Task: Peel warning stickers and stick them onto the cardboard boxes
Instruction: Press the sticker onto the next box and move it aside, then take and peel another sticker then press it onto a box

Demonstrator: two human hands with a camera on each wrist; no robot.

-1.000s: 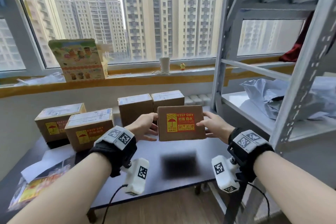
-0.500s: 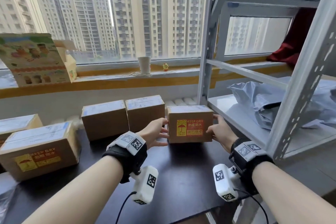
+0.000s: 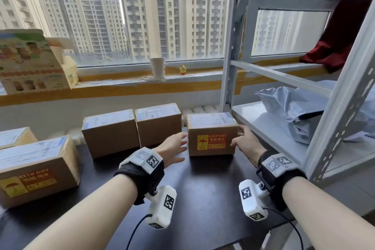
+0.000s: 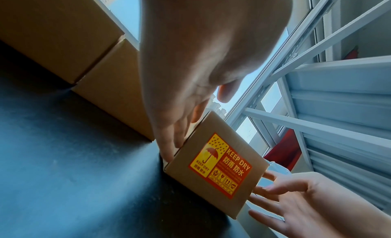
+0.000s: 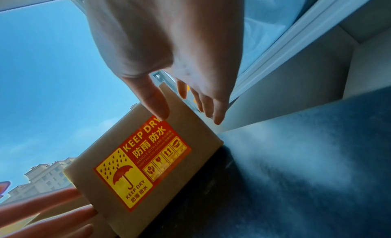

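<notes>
A small cardboard box (image 3: pixel 212 126) stands on the dark table (image 3: pixel 203 189), right beside the metal rack. Its front bears a red and yellow KEEP DRY sticker (image 3: pixel 211 142). My left hand (image 3: pixel 174 146) is at the box's left side, its straight fingers (image 4: pixel 169 141) touching that edge. At the right side is my right hand (image 3: pixel 243 140), fingers spread and straight, with the thumb (image 5: pixel 156 104) lying against the front face above the sticker (image 5: pixel 143 171). Neither hand curls round the box (image 4: pixel 213 126).
Two unlabelled boxes (image 3: pixel 110 132) (image 3: pixel 159 126) stand just left of this one. A stickered box (image 3: pixel 36 168) and another box (image 3: pixel 14 137) are at the far left. The grey rack shelf (image 3: pixel 263 124) holds plastic bags (image 3: pixel 300 111). A paper cup (image 3: pixel 157 67) and a colourful carton (image 3: pixel 30 61) sit on the windowsill.
The stickered box, held up between both hands before, now stands on the table by the rack. Both hands have loosened from its sides. The head view has turned right.
</notes>
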